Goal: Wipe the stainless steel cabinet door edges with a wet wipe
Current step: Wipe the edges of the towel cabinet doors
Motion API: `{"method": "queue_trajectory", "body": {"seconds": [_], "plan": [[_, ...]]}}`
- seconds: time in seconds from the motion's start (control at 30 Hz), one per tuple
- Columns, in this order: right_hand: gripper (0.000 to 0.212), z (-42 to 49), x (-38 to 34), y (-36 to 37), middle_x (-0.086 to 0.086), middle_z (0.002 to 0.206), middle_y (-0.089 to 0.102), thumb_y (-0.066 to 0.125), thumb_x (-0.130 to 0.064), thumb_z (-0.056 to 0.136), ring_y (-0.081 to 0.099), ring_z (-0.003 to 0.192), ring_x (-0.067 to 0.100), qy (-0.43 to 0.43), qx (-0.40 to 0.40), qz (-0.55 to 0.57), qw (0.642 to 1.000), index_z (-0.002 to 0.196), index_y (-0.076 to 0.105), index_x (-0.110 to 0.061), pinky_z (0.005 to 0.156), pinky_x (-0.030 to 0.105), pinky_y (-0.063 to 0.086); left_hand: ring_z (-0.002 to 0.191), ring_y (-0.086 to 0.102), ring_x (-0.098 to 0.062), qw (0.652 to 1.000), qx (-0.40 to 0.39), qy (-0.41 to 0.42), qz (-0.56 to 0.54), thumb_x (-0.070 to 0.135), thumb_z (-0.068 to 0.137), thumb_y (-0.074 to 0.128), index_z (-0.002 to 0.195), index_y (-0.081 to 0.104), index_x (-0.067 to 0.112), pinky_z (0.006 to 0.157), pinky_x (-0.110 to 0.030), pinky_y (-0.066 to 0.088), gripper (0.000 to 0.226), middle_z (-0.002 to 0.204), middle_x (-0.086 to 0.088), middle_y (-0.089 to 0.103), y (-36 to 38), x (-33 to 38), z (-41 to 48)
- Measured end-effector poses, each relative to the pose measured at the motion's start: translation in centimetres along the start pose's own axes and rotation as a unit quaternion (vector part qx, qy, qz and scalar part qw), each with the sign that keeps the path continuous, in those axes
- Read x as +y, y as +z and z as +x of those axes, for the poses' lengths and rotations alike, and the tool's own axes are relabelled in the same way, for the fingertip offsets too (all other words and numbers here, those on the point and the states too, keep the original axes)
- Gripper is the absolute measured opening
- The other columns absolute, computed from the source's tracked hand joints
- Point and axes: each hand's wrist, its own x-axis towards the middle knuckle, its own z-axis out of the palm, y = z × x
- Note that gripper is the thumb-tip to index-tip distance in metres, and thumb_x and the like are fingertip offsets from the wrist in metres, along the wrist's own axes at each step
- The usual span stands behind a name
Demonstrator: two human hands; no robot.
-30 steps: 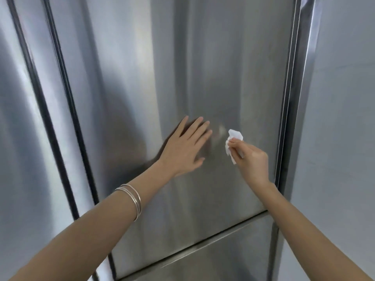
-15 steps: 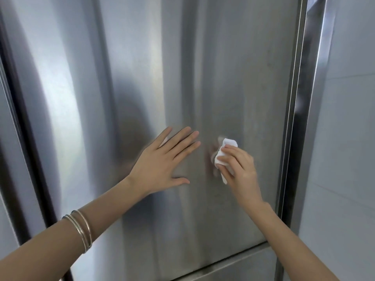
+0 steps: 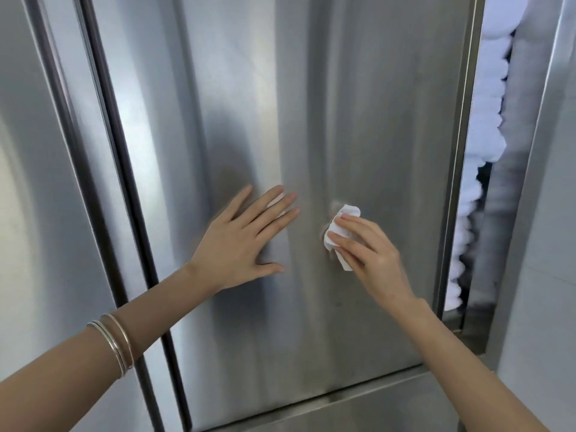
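A tall stainless steel cabinet door point(image 3: 358, 104) fills the middle of the view. My left hand point(image 3: 246, 241) lies flat on its face with fingers straight and spread. To the right of it, my right hand point(image 3: 367, 247) presses a crumpled white wet wipe point(image 3: 339, 235) against the door face, fingers laid over it. The door's right edge point(image 3: 458, 169) runs vertically a little right of the wipe. Its bottom edge point(image 3: 327, 400) slants across below my forearms.
A neighbouring steel door point(image 3: 40, 182) stands at the left, parted by a dark vertical seam point(image 3: 118, 169). Right of the door edge is a gap point(image 3: 486, 151) with white frost-like lumps inside. A grey panel point(image 3: 548, 275) bounds the far right.
My right hand has turned from pinching the wipe off the surface to pressing it on the door. The view shifted, and the right-hand gap with white lumps has come into sight.
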Motion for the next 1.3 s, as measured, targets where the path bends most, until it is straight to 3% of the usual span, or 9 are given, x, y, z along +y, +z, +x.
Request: {"method": "queue_trajectory", "body": {"seconds": [0.13,0.3,0.43,0.63,0.83,1.1,1.23,1.3], "plan": [[0.013,1.2,-2.2,1.0,0.014,0.112,0.065,0.067,0.002,0.081,0.061,0.101,0.031,-0.033,0.013,-0.016,0.999,0.092,0.073,-0.002,0.081,0.039,0.052,0.149,0.012,-0.023,1.0,-0.002,-0.005,0.006,0.07,0.083,0.049,0.154,0.019,0.017,0.12,-0.05,0.013,0.094,0.161,-0.003,0.018,-0.8,-1.5,-2.2],[0.01,2.4,-4.8,2.3,0.009,0.101,0.068,0.068,0.003,0.08,0.063,0.093,0.029,-0.051,0.026,0.006,0.998,0.087,0.072,-0.002,0.078,0.038,0.053,0.148,0.019,-0.026,1.0,0.001,-0.025,-0.016,0.062,0.078,0.064,0.15,0.032,0.014,0.116,-0.055,0.02,0.092,0.158,-0.006,0.026,-2.1,-2.8,-4.5],[0.008,3.6,-5.7,1.8,0.008,0.093,0.068,0.067,0.001,0.082,0.063,0.087,0.026,-0.04,0.058,0.032,0.997,0.087,0.072,-0.001,0.077,0.033,0.051,0.146,0.022,-0.031,0.999,0.015,-0.027,-0.025,0.056,0.083,0.057,0.149,0.035,0.014,0.115,-0.056,0.022,0.081,0.156,-0.009,0.03,-3.1,-3.2,-4.4],[0.01,6.7,-3.0,-2.3,0.011,0.091,0.067,0.068,0.0,0.08,0.062,0.084,0.03,-0.023,0.127,-0.014,0.992,0.089,0.072,0.0,0.075,0.032,0.049,0.147,0.02,-0.03,0.998,0.026,-0.044,-0.025,0.054,0.087,0.04,0.149,0.036,0.011,0.118,-0.053,0.019,0.075,0.158,-0.008,0.026,-3.8,-3.9,3.1],[0.015,10.8,2.8,-6.2,0.014,0.093,0.067,0.069,0.003,0.079,0.062,0.087,0.034,-0.013,0.169,-0.065,0.983,0.093,0.073,-0.001,0.076,0.029,0.046,0.148,0.017,-0.027,0.994,0.091,-0.059,-0.013,0.057,0.089,0.037,0.151,0.031,0.012,0.12,-0.048,0.007,0.076,0.159,-0.007,0.025,-4.7,-4.6,13.3],[0.014,17.7,8.7,-7.2,0.015,0.093,0.068,0.069,0.005,0.079,0.064,0.087,0.034,-0.06,0.198,-0.054,0.977,0.092,0.072,0.001,0.068,0.038,0.053,0.15,0.009,-0.024,0.992,0.073,-0.095,0.032,0.062,0.091,0.027,0.154,0.02,0.013,0.121,-0.048,0.001,0.08,0.161,-0.006,0.016,-4.6,-6.1,20.7],[0.014,21.7,10.6,-7.0,0.015,0.096,0.069,0.068,0.003,0.081,0.066,0.09,0.031,-0.092,0.221,-0.048,0.97,0.094,0.072,0.002,0.077,0.035,0.053,0.149,0.014,-0.025,0.989,0.096,-0.104,0.039,0.061,0.092,0.03,0.153,0.025,0.012,0.12,-0.051,0.009,0.078,0.16,-0.008,0.02,-5.4,-7.3,22.7],[0.018,22.4,11.0,-6.2,0.015,0.11,0.067,0.064,0.0,0.085,0.064,0.103,0.028,-0.081,0.188,-0.015,0.979,0.103,0.069,0.003,0.091,0.023,0.047,0.149,0.013,-0.024,0.988,0.091,-0.113,0.045,0.062,0.092,0.03,0.153,0.024,0.012,0.12,-0.05,0.008,0.079,0.161,-0.007,0.018,-5.4,-7.9,23.1]]}}
